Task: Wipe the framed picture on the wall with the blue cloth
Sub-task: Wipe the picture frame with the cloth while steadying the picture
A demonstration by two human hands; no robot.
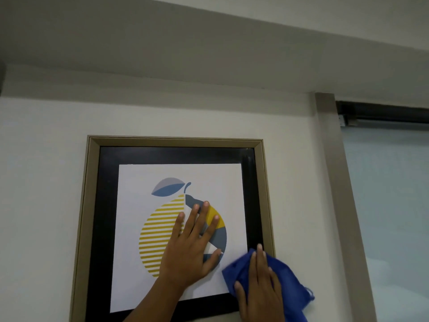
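The framed picture (pixel 176 154) hangs on the white wall, with a beige outer frame, a black inner border and a yellow, grey and blue fruit print. My left hand (pixel 192 247) lies flat on the print with its fingers spread, over the fruit's right half. My right hand (pixel 260 287) presses the blue cloth (pixel 287 284) against the picture's lower right corner, over the black border and beige frame. The cloth hangs down past the frame onto the wall. The picture's bottom edge is cut off by the view.
A beige door or window jamb (pixel 336 182) runs down the wall right of the picture, with frosted glass (pixel 394 205) and a dark rail (pixel 383 112) beyond it. A ceiling beam (pixel 209 54) crosses above.
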